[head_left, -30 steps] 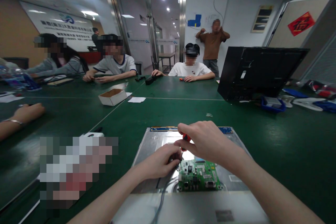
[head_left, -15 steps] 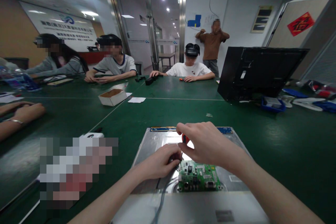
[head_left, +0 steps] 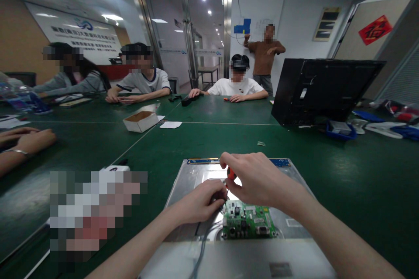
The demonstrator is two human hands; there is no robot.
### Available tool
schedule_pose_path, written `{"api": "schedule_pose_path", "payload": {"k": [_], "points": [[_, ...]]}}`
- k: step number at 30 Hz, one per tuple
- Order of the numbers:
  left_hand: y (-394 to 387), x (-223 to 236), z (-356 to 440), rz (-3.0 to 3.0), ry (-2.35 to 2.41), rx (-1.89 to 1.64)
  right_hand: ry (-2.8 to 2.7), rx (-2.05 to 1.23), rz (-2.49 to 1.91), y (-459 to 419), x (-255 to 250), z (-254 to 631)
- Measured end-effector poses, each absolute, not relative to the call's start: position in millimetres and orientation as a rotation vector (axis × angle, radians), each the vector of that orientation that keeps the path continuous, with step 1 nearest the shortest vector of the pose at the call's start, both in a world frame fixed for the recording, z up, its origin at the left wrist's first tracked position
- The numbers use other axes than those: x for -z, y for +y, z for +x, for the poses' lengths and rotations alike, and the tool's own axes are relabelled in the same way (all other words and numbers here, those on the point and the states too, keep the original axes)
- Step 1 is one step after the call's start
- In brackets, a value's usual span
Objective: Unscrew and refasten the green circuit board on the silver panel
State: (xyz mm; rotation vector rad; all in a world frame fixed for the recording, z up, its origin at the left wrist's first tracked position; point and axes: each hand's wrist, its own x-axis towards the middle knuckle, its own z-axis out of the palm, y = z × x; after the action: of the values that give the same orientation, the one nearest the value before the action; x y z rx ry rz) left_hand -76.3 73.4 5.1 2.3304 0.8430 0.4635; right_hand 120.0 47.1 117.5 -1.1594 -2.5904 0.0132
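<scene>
Below the centre of the frame, our right hand (head_left: pixel 257 176) pinched a red-handled screwdriver (head_left: pixel 231 173) between thumb and fingers. Our left hand (head_left: pixel 203 198) curled just beside the upper left corner of a green circuit board (head_left: pixel 248 222); whether its grip held anything, we could not tell. The board sat on a metal panel (head_left: pixel 185 185), which lay on the dark green worktop (head_left: pixel 343 178) at lower centre. A grey cable (head_left: pixel 202 248) ran down the panel's left part. Farther across the worktop we saw an open white box (head_left: pixel 144 124) left of centre and, at the right, a black monitor (head_left: pixel 327 89) with its back to us. Beyond, glass doors (head_left: pixel 206 22) stood at upper centre, and a red paper sign (head_left: pixel 375 29) hung at upper right.
</scene>
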Motion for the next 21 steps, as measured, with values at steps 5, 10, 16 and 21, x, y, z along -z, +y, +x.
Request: {"api": "schedule_pose_path", "payload": {"k": [5,10,16,21], "points": [[73.7,-7.9,-75.8,2.331,0.817,-0.472,-2.6,0.026,-1.17,47.8,-117.9,120.7],[71.8,-11.9,-75.0,2.351,0.843,-0.442,-2.581,0.063,-1.26,51.4,-117.2,119.1],[73.3,-7.7,-76.4,2.359,0.868,-0.443,-2.573,0.026,-1.259,50.3,-115.8,117.4],[74.4,-7.1,-76.7,2.323,0.841,-0.43,-2.57,-0.074,-1.23,47.9,-116.8,117.3]]}}
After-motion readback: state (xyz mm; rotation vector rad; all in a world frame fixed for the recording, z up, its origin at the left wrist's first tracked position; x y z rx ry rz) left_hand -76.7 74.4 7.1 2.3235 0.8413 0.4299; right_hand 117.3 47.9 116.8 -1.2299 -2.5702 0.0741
